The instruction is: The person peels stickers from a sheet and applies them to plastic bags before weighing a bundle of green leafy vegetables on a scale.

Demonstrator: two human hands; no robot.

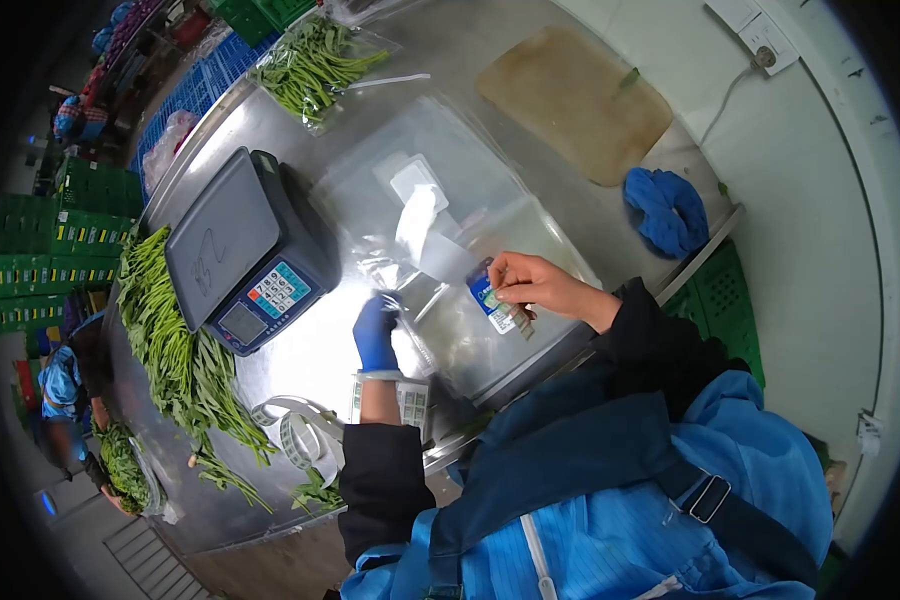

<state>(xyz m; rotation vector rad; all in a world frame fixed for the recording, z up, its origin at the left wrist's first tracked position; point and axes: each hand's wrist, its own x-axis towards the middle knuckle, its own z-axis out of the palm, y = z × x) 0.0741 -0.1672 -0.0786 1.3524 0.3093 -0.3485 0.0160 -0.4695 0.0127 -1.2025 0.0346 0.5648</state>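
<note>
My left hand, in a blue glove, is closed at the edge of a clear plastic bag. To its right, my bare right hand pinches a small blue, green and white printed label; whether this label is stuck to the plastic cannot be made out. Both hands are over a stack of flat clear bags on the metal table. Below my left wrist lies a sheet of small printed labels, partly hidden by the forearm. A curled label strip lies beside it.
Left of the hands stands a grey scale, with leafy green stalks along its outer side. Bagged greens lie at the far edge. A brown board and blue cloth are at right. Another person handles greens at far left.
</note>
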